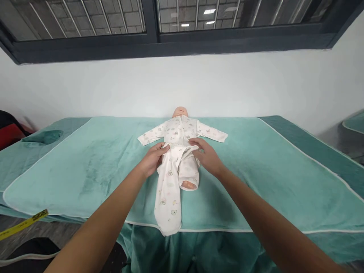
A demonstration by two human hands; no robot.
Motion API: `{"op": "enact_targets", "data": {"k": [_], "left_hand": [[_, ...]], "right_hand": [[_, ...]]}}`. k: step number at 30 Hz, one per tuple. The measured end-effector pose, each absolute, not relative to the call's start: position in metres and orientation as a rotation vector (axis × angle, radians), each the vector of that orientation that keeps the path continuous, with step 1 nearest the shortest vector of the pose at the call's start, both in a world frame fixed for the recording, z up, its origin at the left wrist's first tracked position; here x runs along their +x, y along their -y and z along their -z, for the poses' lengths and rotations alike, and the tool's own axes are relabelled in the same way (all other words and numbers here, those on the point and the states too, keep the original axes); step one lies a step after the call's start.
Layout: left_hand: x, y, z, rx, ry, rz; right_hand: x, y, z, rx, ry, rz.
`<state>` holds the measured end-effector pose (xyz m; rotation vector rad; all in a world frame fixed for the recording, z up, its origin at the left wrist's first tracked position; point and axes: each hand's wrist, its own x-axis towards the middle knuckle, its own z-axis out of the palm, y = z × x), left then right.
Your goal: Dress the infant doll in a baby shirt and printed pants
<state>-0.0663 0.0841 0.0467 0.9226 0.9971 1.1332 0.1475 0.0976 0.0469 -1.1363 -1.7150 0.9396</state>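
Note:
A baby doll (180, 112) lies on its back on a teal blanket (93, 163), head toward the wall, dressed in a white printed sleepsuit (179, 131). My left hand (152, 158) pinches the waistband of the sleepsuit's lower part at the doll's hip. My right hand (207, 154) grips the same waistband on the other side. One trouser leg (168, 201) hangs long and empty toward the table's front edge. The other leg is bunched up, with a bare foot (188, 185) showing.
The blanket covers a table against a white wall under a dark-framed window. A folded teal cloth (42, 136) lies at the far left. A red and black object (8, 131) sits beyond it. Yellow tape (24, 223) crosses the floor at lower left.

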Motion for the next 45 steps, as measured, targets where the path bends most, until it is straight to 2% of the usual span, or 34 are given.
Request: {"op": "enact_targets", "data": {"k": [3, 8, 13, 15, 20, 24, 29, 37, 43, 45], "left_hand": [[-0.055, -0.085, -0.052, 0.908, -0.966, -1.189], [-0.044, -0.087, -0.055, 0.867, -0.936, -1.239], [-0.054, -0.080, -0.046, 0.954, -1.009, -1.186], [-0.062, -0.073, -0.048, 1.089, -1.062, -1.095], [-0.071, -0.061, -0.058, 1.304, -0.953, -0.774], [-0.060, -0.064, -0.054, 1.068, -0.902, -0.965], [-0.042, -0.074, -0.043, 0.802, -0.891, -1.253], [-0.045, -0.073, -0.036, 0.800, -0.984, -1.260], [-0.057, -0.059, -0.036, 1.094, -1.033, -0.983], [-0.055, -0.059, -0.037, 1.082, -1.007, -1.016]], "right_hand": [[0.131, -0.099, -0.067, -1.140, 1.982, -1.018], [0.107, -0.117, -0.069, -1.198, 2.166, -0.811], [0.105, -0.126, -0.067, -1.141, 2.252, -0.785], [0.108, -0.126, -0.070, -1.086, 2.194, -0.918], [0.117, -0.127, -0.076, -1.023, 1.729, -1.519], [0.118, -0.131, -0.069, -0.968, 1.459, -1.724], [0.112, -0.130, -0.058, -0.855, 1.386, -1.808], [0.118, -0.121, -0.066, -0.917, 1.985, -1.791], [0.114, -0.125, -0.049, -0.905, 1.375, -1.833], [0.112, -0.124, -0.046, -0.892, 1.314, -1.818]]}}
